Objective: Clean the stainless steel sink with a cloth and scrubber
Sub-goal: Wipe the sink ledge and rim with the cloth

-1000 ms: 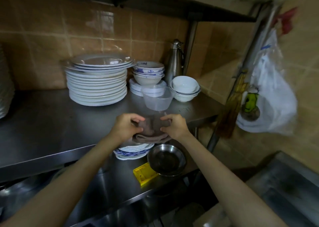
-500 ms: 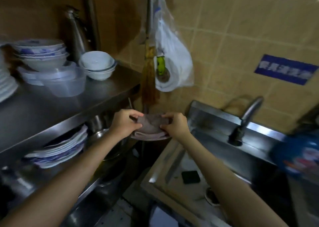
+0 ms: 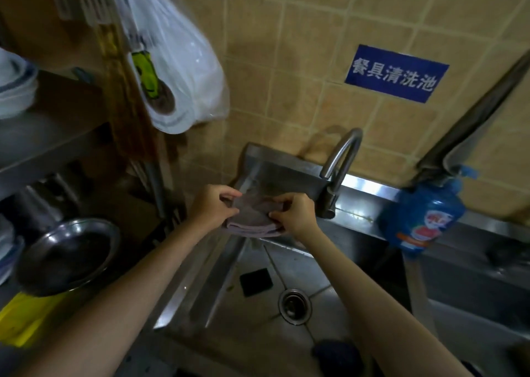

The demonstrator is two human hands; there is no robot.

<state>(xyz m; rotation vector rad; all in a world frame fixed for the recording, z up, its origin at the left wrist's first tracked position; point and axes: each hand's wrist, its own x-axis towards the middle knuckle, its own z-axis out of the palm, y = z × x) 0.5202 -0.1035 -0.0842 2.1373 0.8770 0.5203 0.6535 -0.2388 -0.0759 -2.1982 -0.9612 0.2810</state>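
Since a second ago the view has swung right from the plate shelf, and both hands have carried the cloth [image 3: 252, 214] to a spot above the sink's [image 3: 321, 293] back left corner.

At far left a steel bowl [image 3: 64, 257] sits on the lower shelf [image 3: 34, 144] level, with a yellow thing [image 3: 25, 319] below it. Above, a white plastic bag [image 3: 183, 69] hangs by the tiled wall. The left hand [image 3: 212, 208] pinches the folded brown cloth's left edge between thumb and fingers. The right hand [image 3: 295, 214] grips its right edge, fingers curled around the folds. The cloth hangs in the air, touching nothing but the hands. Below in the basin lie a dark square scrubber [image 3: 256, 282] and, just right of it, the drain [image 3: 294, 305]. Behind the right hand rises the curved tap [image 3: 339, 164]. On the wall is a blue sign [image 3: 397, 73]. Further right a blurred blue bottle [image 3: 424, 218] stands on the sink's rim.
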